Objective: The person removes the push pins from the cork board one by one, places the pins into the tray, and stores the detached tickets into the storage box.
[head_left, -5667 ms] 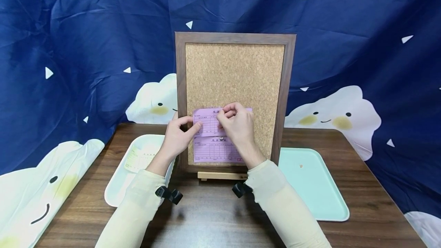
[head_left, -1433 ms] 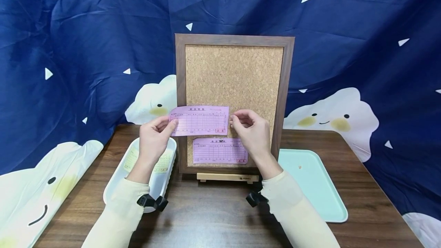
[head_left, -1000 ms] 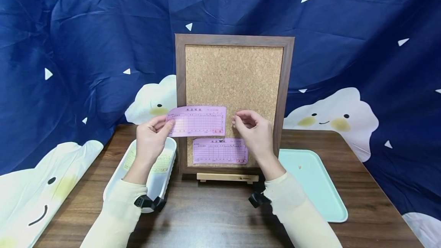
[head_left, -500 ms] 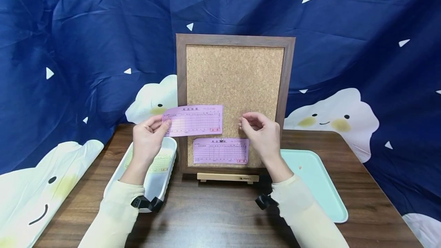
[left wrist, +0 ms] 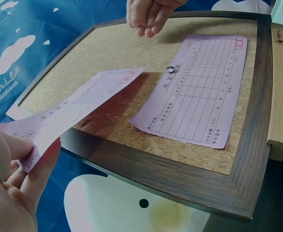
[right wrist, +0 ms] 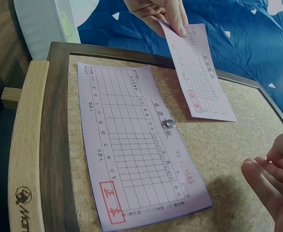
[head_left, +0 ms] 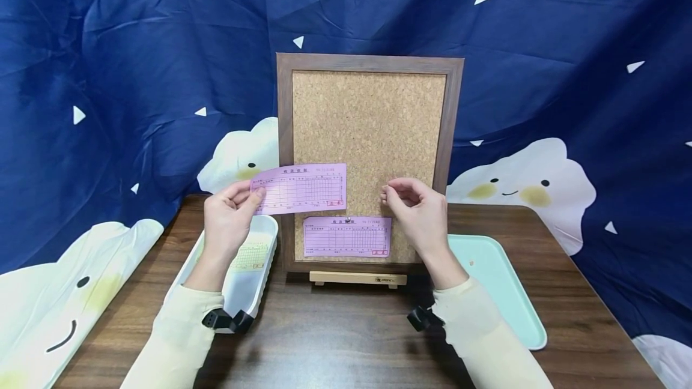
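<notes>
From where I stand, the left hand has the upper pink slip pinched by its left end, thumb in front and fingers behind, and holds it out over the left side of the framed cork board, lifted away there, with its shadow on the cork. Whether the far edge brushes the board I can't say. The right hand is raised before the board's right side, well apart from the paper, thumb and fingertips drawn together; a pin may be between them, but I can't make one out. Below hangs the lower pink slip, flat and fairly straight, fixed near its top edge by a silver pin. On the surface, a white bin with a yellowish paper in it sits under the left forearm, and a pale green tray lies to the right. My reading is that the step in hand is taking the upper slip down. If so, the next move calls for the left hand to lower it into the bin without creasing it, and for the right to put down any pin, perhaps on the tray.
</notes>
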Available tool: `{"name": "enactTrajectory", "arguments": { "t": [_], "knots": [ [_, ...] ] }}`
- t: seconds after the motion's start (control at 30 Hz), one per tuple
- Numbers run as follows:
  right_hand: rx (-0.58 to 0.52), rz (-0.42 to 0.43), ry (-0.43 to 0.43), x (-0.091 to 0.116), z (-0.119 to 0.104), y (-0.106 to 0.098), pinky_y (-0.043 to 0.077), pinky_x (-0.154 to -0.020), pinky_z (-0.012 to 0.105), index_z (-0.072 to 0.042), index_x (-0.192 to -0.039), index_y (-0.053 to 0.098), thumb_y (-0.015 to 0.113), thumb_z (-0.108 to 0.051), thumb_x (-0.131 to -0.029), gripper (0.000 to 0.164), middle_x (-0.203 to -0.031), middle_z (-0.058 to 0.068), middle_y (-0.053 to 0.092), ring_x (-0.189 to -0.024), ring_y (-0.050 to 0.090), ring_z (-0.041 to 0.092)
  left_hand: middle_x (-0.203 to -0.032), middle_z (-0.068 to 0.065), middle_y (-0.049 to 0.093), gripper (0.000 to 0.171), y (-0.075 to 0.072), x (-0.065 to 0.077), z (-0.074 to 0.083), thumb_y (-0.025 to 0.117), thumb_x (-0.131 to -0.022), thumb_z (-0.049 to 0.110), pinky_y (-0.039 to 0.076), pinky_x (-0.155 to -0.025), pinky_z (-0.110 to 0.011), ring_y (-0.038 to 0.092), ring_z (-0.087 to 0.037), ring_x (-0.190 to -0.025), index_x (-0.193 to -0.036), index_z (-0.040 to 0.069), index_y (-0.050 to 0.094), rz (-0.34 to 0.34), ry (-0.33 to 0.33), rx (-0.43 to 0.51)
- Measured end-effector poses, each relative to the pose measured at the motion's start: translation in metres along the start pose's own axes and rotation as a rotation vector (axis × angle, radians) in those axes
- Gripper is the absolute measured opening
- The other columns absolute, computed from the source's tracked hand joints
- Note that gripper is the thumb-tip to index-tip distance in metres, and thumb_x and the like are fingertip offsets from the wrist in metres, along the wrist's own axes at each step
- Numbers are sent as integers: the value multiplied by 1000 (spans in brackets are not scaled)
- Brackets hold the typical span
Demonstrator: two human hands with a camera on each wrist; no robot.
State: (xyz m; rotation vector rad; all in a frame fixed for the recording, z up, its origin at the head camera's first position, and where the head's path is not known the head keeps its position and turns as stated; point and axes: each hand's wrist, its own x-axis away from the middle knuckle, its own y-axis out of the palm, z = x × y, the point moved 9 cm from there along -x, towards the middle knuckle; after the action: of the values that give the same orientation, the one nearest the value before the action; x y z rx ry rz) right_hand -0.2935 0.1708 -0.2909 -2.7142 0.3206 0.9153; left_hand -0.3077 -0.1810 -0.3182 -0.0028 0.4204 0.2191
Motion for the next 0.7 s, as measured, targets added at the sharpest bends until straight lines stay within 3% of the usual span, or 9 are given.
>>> {"name": "enactTrajectory", "arguments": {
  "t": [0.4,0.7],
  "knots": [
    [-11,2,19,2,5,-7,61,-73,15,7,-100,78,76,5,-95,6,-93,26,80,-75,76,0,-83,26,76,23,-5,1,3,70,-98,-8,61,-73,-14,76,5,-78,-118,-22,69,3,28,-3],
    [-2,9,4,3,5,-17,60,-71,13,9,-100,78,76,6,-95,6,-92,28,80,-75,77,2,-83,26,77,24,-14,2,1,70,-98,-8,61,-72,-13,75,5,-78,-118,-21,70,17,19,-14]
  ]
}}
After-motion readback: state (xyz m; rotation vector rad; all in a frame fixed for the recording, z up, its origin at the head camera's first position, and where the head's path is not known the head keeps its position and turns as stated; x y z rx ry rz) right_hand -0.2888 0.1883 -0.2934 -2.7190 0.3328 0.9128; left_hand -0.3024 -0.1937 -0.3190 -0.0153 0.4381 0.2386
